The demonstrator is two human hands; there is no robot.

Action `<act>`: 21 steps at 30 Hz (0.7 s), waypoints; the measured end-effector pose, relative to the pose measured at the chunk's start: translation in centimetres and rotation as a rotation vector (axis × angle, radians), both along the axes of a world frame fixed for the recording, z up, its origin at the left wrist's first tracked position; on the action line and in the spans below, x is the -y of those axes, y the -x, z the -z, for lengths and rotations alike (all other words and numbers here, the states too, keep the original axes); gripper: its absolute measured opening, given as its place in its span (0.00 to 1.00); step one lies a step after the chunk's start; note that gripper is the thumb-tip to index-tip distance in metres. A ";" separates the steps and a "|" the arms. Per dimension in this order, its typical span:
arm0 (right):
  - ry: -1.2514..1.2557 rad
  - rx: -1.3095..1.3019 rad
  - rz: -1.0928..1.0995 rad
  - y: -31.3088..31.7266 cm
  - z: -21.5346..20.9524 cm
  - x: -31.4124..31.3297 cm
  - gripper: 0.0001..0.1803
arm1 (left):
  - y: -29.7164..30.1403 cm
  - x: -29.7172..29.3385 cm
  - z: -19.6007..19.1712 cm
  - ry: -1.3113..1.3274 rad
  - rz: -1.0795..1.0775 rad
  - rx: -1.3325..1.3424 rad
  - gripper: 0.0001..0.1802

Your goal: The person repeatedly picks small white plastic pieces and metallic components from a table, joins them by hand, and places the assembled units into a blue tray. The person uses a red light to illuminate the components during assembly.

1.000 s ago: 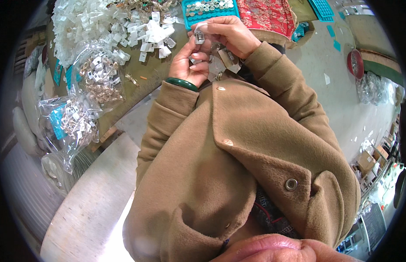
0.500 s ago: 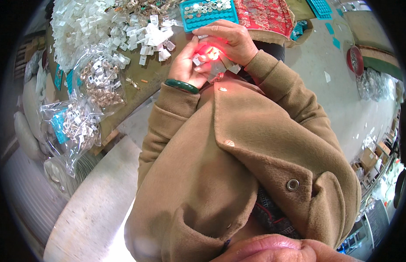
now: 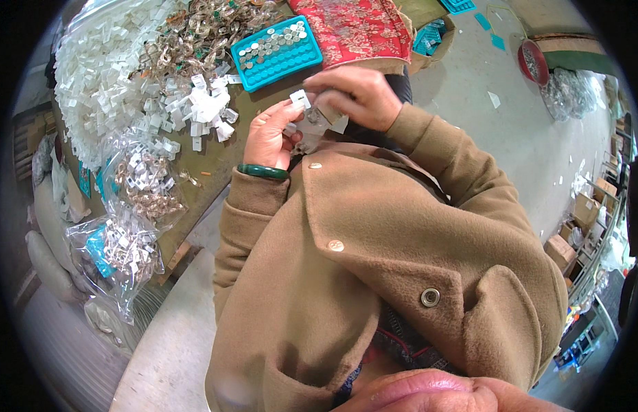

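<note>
My left hand (image 3: 271,130), with a dark green bangle at its wrist, pinches a small white plastic casing (image 3: 300,99) between thumb and fingers. Close by on the right is my right hand (image 3: 363,96), its fingers bent and blurred by motion; whether they hold anything is unclear. Another small pale piece lies by the left fingers, too small to make out. Just beyond the hands sits a blue ridged tray (image 3: 281,72) with several round silver discs (image 3: 277,42) in its far rows.
White casings (image 3: 106,89) pile up at the far left, beside a heap of brownish clear strips with wires (image 3: 209,34). Clear bags of parts (image 3: 130,244) lie at the table's left edge. A red patterned cloth (image 3: 360,31) is at the back, and a box (image 3: 435,41) stands right of it.
The red glow between my hands has gone out. My right hand has drawn apart from the left. The view has shifted, bringing more of the tray and the pile into sight.
</note>
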State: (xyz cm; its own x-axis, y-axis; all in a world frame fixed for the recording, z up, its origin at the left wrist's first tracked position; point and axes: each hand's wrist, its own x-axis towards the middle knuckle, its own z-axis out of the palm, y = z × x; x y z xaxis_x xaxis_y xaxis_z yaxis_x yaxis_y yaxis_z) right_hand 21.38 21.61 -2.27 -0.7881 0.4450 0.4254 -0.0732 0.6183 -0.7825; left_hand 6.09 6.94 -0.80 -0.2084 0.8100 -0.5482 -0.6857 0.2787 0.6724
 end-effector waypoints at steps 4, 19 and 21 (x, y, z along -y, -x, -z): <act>-0.176 0.121 0.408 -0.5 0.1 -4.7 0.08 | -0.5 -1.3 -0.8 -0.011 0.015 -0.178 0.17; -0.329 0.392 0.401 0.1 1.5 -7.1 0.11 | -0.8 -3.3 0.1 -0.050 0.028 -0.022 0.17; -0.355 0.404 0.394 -0.2 1.4 -6.9 0.11 | -1.1 -3.4 0.6 -0.068 0.007 -0.038 0.17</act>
State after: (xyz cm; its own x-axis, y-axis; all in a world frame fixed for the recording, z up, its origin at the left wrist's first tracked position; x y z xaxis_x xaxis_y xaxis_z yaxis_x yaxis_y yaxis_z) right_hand 21.59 28.47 -3.64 -0.7232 0.6198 0.3047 0.4669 0.7639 -0.4455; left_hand 7.22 10.38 -1.42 -0.2226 0.8465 -0.4837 -0.6577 0.2359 0.7154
